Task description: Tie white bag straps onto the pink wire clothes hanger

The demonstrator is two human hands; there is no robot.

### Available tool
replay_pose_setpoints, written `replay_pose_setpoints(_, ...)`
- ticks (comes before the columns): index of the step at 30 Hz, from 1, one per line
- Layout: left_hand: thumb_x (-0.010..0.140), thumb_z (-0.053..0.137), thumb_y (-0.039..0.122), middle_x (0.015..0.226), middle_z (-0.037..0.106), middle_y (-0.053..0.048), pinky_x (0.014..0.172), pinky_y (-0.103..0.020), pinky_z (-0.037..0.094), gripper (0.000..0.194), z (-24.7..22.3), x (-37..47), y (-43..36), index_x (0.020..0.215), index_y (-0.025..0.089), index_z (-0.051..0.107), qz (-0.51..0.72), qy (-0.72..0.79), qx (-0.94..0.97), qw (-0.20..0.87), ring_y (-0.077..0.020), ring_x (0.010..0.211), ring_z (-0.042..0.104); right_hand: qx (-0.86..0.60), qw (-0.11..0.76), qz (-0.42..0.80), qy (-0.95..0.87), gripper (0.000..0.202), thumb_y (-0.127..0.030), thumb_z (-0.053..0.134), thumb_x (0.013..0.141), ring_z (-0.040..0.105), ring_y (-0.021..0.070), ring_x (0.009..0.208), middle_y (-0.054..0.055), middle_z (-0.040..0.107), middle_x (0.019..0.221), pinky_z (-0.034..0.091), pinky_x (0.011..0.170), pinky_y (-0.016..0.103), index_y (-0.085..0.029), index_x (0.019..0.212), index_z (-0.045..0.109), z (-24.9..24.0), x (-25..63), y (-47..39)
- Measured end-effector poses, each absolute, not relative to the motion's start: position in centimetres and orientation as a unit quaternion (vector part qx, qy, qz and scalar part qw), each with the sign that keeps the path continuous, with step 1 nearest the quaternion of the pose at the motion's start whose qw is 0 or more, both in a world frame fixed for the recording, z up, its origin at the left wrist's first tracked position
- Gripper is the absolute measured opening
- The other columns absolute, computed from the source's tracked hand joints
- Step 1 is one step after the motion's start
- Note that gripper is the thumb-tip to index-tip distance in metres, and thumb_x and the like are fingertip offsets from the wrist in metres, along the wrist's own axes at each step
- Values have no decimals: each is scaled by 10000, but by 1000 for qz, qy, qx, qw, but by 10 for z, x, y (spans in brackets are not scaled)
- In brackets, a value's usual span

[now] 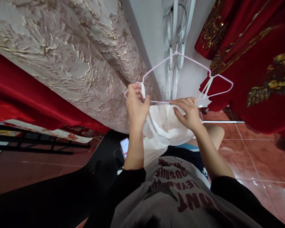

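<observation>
A pale pink hanger (pixel 192 59) hangs by its hook from a white metal rack. White garment straps are looped over both its shoulder notches; the right strap (pixel 207 87) comes down across the bottom bar. My left hand (pixel 137 103) is at the left notch, fingers curled and closed around the left strap (pixel 143 90). My right hand (pixel 187 111) lies by the middle of the bottom bar, fingers stretched out and thumb apart, with the index fingertip touching the bar. Below hangs the white garment (pixel 165 122), draping down onto my lap.
The white metal rack (pixel 174 72) stands upright against the wall. A beige, gold-textured cloth (pixel 85 63) hangs at left, and red gold-trimmed clothing (pixel 254 69) at right. A lit phone (pixel 124 147) lies on a black surface (pixel 102 161). Red tiles (pixel 251 152) cover the floor.
</observation>
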State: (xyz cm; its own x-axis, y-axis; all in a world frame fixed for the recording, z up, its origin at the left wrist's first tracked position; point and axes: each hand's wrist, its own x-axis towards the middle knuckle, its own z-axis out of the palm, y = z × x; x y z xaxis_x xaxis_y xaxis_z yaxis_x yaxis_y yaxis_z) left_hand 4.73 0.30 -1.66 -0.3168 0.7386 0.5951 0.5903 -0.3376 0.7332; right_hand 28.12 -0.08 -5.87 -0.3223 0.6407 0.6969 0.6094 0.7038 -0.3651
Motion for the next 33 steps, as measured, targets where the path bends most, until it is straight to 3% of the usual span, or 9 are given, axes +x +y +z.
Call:
replay_pose_setpoints(3, 741, 690, -19, 1038, 720, -21, 749, -293, 552, 476, -17, 47, 7, 1129, 244, 606, 570, 574, 587, 38, -158, 786, 670, -393, 429, 25, -813, 371, -241, 569, 1046, 672, 229, 983, 12, 811, 1125, 417, 964, 436, -349, 1358, 737, -59, 280, 0)
replay_pose_setpoints(5, 779, 666, 7, 1078, 735, -24, 737, -282, 552, 375, -18, 45, 11, 1073, 238, 634, 579, 572, 580, 36, -149, 776, 673, -397, 425, 27, -813, 374, -255, 567, 1050, 670, 233, 992, 17, 811, 1143, 418, 972, 442, -347, 1373, 731, -60, 280, 0)
replay_pose_setpoints(10, 901, 685, 120, 849, 743, 5, 746, -259, 563, 100, -14, 36, 15, 922, 209, 726, 630, 554, 538, 83, -146, 771, 713, -390, 427, 25, -815, 394, -257, 558, 1056, 683, 235, 1004, 22, 812, 1156, 425, 977, 447, -354, 1404, 716, -60, 278, 0)
replay_pose_setpoints(17, 931, 758, 172, 761, 731, -15, 747, -266, 571, 105, 18, 28, 5, 826, 185, 759, 644, 480, 501, 322, -142, 730, 705, -381, 442, 55, -810, 393, -246, 570, 1047, 686, 228, 996, 8, 814, 1133, 420, 970, 441, -374, 1384, 727, -58, 277, -2)
replay_pose_setpoints(23, 929, 746, 133, 1032, 822, -77, 911, -297, 624, 100, 35, 18, 0, 991, 150, 822, 678, 357, 422, 485, -143, 898, 770, -375, 455, 72, -804, 354, -248, 575, 1043, 693, 222, 994, 13, 821, 1151, 422, 963, 429, -336, 1339, 749, -59, 272, -3)
replay_pose_setpoints(27, 974, 727, 166, 1115, 824, -33, 955, -310, 627, 122, 23, 6, -1, 1064, 211, 795, 721, 394, 402, 404, -128, 965, 753, -379, 447, 75, -807, 359, -230, 568, 1041, 694, 220, 997, 9, 822, 1139, 419, 972, 432, -347, 1322, 758, -57, 276, -2)
replay_pose_setpoints(30, 1029, 680, 176, 920, 791, 11, 730, -261, 598, 107, 10, -4, -2, 993, 243, 755, 721, 479, 397, 305, -80, 705, 658, -382, 440, 77, -809, 363, -238, 562, 1043, 697, 224, 999, 4, 821, 1122, 419, 978, 441, -360, 1322, 759, -55, 281, -2)
replay_pose_setpoints(33, 1016, 705, 248, 674, 667, 34, 522, -232, 469, 192, -3, -11, -7, 827, 215, 695, 709, 527, 396, 251, -60, 503, 519, -388, 433, 76, -810, 358, -258, 558, 1040, 694, 234, 1001, 12, 820, 1122, 418, 977, 451, -351, 1320, 760, -56, 283, -1)
